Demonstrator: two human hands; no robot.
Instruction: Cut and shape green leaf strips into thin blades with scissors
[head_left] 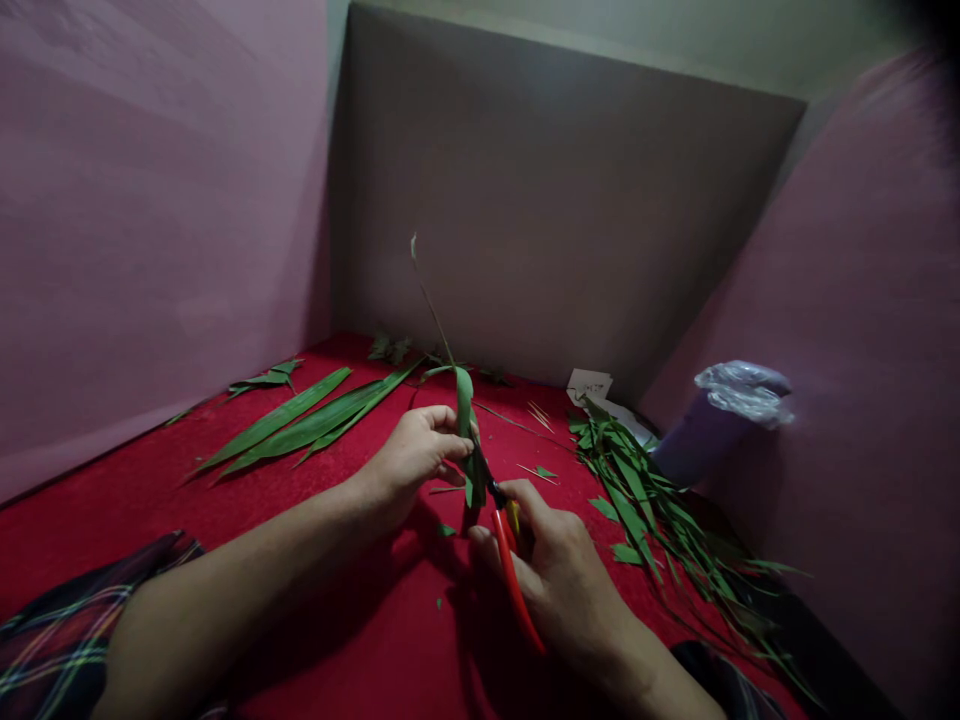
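Between the thumb and fingers of my left hand [416,455] is a green leaf [464,395], held upright with a thin stem rising above it. My right hand [559,565] is closed around red-handled scissors [510,580]. Their dark blades reach up to the leaf's right side, close to my left fingertips. How far the blades are apart is hard to make out. A small leaf scrap [445,530] lies on the red cloth [360,620] under my hands.
Long green leaves [300,430] lie on the left. A heap of leafy stems [660,510] spreads along the right, near a purple bin [697,435] lined with clear plastic. Thin sticks [540,415] and a white card [589,385] lie toward the back. Walls stand on three sides.
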